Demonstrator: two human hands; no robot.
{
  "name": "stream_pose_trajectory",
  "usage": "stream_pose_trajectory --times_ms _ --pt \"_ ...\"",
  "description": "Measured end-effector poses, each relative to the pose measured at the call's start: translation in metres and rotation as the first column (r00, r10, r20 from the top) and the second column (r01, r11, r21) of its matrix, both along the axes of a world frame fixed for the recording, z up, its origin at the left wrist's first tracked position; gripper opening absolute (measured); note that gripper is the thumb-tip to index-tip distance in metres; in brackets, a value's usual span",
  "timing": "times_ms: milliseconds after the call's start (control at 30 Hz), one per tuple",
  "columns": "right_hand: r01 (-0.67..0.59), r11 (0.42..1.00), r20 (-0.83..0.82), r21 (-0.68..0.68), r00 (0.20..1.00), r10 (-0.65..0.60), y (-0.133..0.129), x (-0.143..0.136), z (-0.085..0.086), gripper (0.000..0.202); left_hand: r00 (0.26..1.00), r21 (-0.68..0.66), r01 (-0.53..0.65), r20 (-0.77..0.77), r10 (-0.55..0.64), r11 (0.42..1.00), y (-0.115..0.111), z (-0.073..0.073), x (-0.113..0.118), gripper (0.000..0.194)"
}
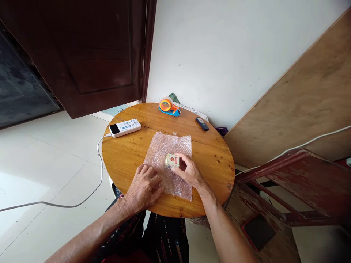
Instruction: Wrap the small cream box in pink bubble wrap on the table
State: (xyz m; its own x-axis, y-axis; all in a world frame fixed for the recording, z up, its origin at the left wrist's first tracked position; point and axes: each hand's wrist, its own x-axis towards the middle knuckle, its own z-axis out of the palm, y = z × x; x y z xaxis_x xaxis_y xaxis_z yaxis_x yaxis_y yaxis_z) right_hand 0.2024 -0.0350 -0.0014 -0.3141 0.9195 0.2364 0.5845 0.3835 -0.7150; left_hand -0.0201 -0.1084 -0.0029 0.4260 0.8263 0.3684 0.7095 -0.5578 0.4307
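Note:
A small cream-coloured box [173, 160] with a red emblem stands over a sheet of bubble wrap [175, 146]. My right hand [190, 171] grips the box from the right, thumb on the near side and fingers on the far side. At the left edge of the sheet, my left hand [146, 184] rests with its fingers curled onto the bubble wrap; its fingertips are partly hidden. The sheet lies flat on the round wooden table [214, 157], its lower corner reaching toward the table's near edge.
At the table's back is an orange and blue tape dispenser [169, 106]. A white power bank [125, 128] with a cable [100, 157] lies on the left, a dark blue handheld device [202, 124] on the right. Behind are a wall [219, 54] and a dark door [101, 54].

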Motion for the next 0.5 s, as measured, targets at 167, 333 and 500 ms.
stream_pose_trajectory --times_ms 167,333,500 --pt "0.052 0.998 0.031 0.030 0.998 -0.053 -0.0018 0.0015 -0.0034 0.044 1.000 -0.013 -0.006 0.021 0.006 1.000 -0.0010 -0.0012 0.0015 0.014" --pt "0.048 0.999 0.063 0.025 0.997 -0.050 -0.0022 0.0049 -0.0024 0.042 0.999 -0.036 0.001 0.048 0.001 0.999 -0.0011 -0.0020 0.0030 0.014" --pt "0.038 0.999 0.054 0.017 0.998 -0.039 -0.0033 0.0059 -0.0012 0.049 0.998 -0.041 0.003 0.068 0.000 0.999 -0.0018 -0.0052 0.0037 0.014"
